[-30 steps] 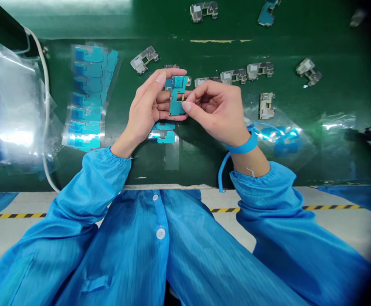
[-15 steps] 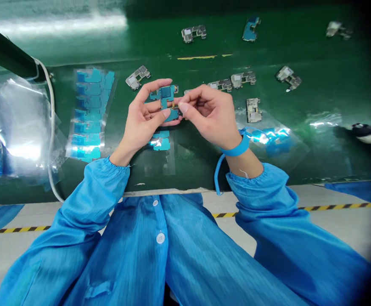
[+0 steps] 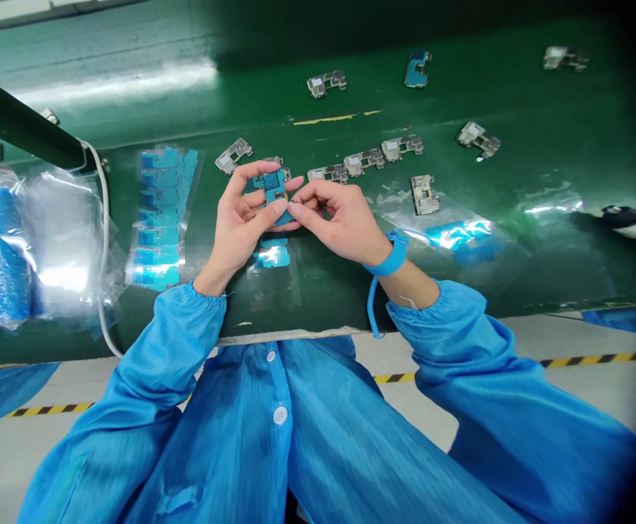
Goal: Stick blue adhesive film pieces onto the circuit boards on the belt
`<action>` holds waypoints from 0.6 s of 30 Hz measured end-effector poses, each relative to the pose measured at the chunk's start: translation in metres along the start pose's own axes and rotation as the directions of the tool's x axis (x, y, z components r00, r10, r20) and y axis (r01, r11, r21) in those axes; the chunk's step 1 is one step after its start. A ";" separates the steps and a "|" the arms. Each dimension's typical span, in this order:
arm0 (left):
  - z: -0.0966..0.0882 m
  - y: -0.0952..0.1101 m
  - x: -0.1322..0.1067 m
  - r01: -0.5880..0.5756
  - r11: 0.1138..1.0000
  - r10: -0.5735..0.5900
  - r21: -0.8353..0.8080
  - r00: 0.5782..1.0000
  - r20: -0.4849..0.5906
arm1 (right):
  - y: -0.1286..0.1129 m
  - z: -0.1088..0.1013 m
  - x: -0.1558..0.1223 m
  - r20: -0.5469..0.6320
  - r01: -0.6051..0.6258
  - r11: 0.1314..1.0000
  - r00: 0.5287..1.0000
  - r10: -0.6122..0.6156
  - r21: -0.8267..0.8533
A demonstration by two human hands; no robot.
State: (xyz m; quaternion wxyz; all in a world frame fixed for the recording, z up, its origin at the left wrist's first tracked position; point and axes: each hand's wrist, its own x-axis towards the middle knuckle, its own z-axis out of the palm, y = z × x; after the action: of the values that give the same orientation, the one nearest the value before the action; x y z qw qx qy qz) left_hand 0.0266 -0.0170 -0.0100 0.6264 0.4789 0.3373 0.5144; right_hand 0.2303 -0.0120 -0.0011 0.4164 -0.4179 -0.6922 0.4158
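Observation:
My left hand [image 3: 239,222] grips a small phone circuit board [image 3: 272,182] faced with blue film, its fingers spread behind and around the edges and its thumb on the lower part. At the board's lower right edge, the thumb and fingertips of my right hand [image 3: 337,215] are pinched together; what lies between them is mostly covered. A blue wrist strap [image 3: 393,255] circles my right wrist. Below the hands, a clear sheet with blue film pieces [image 3: 273,255] lies on the green bench. A grey board [image 3: 326,173] rests just beyond my right fingers.
Several grey boards [image 3: 364,161] lie across the bench [image 3: 231,313], with a blue-faced board [image 3: 417,70] farther back. On the left are a sheet of blue film cutouts [image 3: 159,218], a white cable [image 3: 104,247] and plastic bags [image 3: 67,255]. Shiny blue film [image 3: 468,236] lies right.
The view has shifted, so the bench items sit lower in the picture. My right hand has moved slightly left against the board. My left hand keeps its hold.

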 end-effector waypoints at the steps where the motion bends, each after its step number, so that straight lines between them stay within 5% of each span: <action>1: 0.002 0.001 -0.001 0.016 1.000 -0.016 -0.001 1.000 -0.014 | 0.000 0.000 0.000 0.006 0.004 1.000 1.000 -0.004 -0.003; 12: 0.003 -0.001 0.003 0.120 0.993 -0.121 -0.015 0.985 -0.120 | 0.007 0.007 0.009 0.086 -0.010 0.999 0.996 0.006 0.050; 15: -0.002 0.002 0.008 0.129 0.992 -0.129 -0.013 0.973 -0.193 | 0.017 -0.004 0.056 0.164 -0.030 0.997 0.986 0.017 0.074; 18: -0.008 0.008 0.012 0.119 0.993 -0.116 -0.006 0.951 -0.288 | 0.032 -0.032 0.127 0.074 -0.122 0.983 0.988 0.132 -0.135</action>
State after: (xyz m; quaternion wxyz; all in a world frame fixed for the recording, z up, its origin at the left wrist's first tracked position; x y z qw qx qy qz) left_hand 0.0194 -0.0036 -0.0042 0.5974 0.3817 0.4555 0.5385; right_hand 0.2288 0.1225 0.0084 0.3319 -0.4700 -0.7064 0.4122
